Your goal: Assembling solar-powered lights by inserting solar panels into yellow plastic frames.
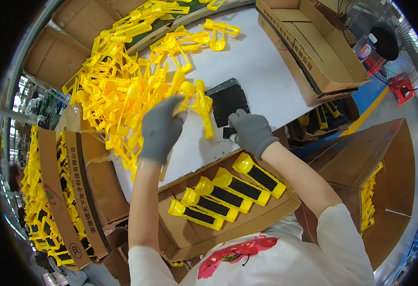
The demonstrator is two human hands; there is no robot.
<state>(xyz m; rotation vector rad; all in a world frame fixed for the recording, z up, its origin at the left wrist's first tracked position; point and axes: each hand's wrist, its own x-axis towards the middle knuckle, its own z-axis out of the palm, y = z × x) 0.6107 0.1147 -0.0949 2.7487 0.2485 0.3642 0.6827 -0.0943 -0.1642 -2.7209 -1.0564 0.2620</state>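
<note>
My left hand, in a grey glove, is at the right edge of a big heap of yellow plastic parts. Its thumb and fingers curl around the end of a yellow plastic part; the palm side is hidden. Another yellow part lies just beyond its fingertips on the white tabletop. My right hand, gloved too, pinches a small black strip at the near edge of a black sheet. Below the hands, several yellow parts with black strips on them lie in a row in an open cardboard box.
White tabletop stretches beyond the sheet. An empty-looking cardboard tray stands at the far right near a fan. Boxes of yellow parts flank me: a filled carton at left, a deep carton at right.
</note>
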